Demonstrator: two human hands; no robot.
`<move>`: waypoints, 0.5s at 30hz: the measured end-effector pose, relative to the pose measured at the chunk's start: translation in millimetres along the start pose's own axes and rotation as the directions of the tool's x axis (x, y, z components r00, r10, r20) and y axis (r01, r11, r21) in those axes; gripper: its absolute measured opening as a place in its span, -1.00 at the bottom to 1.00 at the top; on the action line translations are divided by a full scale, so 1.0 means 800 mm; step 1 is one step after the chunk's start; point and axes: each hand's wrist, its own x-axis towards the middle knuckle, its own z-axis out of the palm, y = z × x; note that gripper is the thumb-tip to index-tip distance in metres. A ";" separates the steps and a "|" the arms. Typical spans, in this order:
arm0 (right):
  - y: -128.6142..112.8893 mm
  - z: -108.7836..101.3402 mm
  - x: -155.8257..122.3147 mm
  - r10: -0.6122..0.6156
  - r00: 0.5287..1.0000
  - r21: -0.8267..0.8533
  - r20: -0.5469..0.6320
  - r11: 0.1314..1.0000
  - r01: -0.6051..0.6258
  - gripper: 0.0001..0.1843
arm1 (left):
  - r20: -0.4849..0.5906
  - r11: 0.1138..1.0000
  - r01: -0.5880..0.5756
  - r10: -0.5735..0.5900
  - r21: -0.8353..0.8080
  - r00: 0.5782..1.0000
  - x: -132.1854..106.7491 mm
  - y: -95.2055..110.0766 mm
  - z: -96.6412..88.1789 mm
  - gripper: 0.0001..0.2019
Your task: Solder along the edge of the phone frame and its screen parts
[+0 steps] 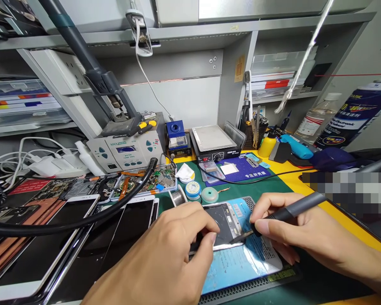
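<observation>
Phone part: lies on the blue sheet, should feel light, stiff, fragile, best held by its rim, with left hand over sheet's left, grip unclear, right hand over sheet's right, clasping a tool.

Grey shelving, white back panel, yellow desktop
</observation>
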 end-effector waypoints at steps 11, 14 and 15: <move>0.004 -0.002 0.002 0.000 1.000 0.089 0.019 0.996 -0.001 -0.54 | 0.018 0.985 0.022 -0.025 0.173 1.000 -0.015 -0.007 -0.027 -0.88; 0.004 -0.002 0.004 -0.022 0.999 0.122 0.027 0.992 0.019 -0.56 | 0.075 0.963 0.066 -0.089 0.262 0.993 -0.022 -0.013 -0.032 -0.79; 0.004 -0.002 0.004 -0.019 1.000 0.132 0.024 0.991 0.016 -0.56 | 0.093 0.956 0.079 -0.109 0.282 0.990 -0.024 -0.014 -0.032 -0.78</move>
